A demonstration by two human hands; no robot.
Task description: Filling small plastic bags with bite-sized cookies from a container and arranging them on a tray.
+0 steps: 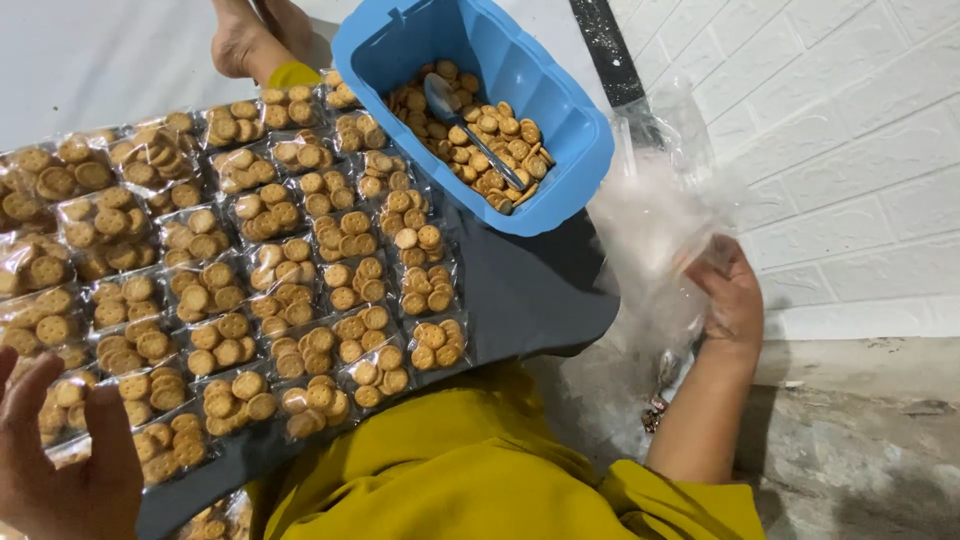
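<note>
My left hand [60, 455] hovers at the lower left with fingers spread, just over the nearest small clear packets of round biscuits [250, 290], which lie in rows on a dark board [530, 290]. My right hand [730, 295] reaches to the right into a heap of clear plastic bags [650, 230] by the wall and touches them; whether it grips one I cannot tell. A blue plastic tub [570, 140] sits at the board's far end, holding loose biscuits and a metal spoon [470, 130].
A bare foot [250, 40] rests at the top beyond the packets. A white brick-pattern wall [850, 150] runs along the right, with a concrete ledge [860, 440] below. Yellow clothing [480, 470] fills the lower middle.
</note>
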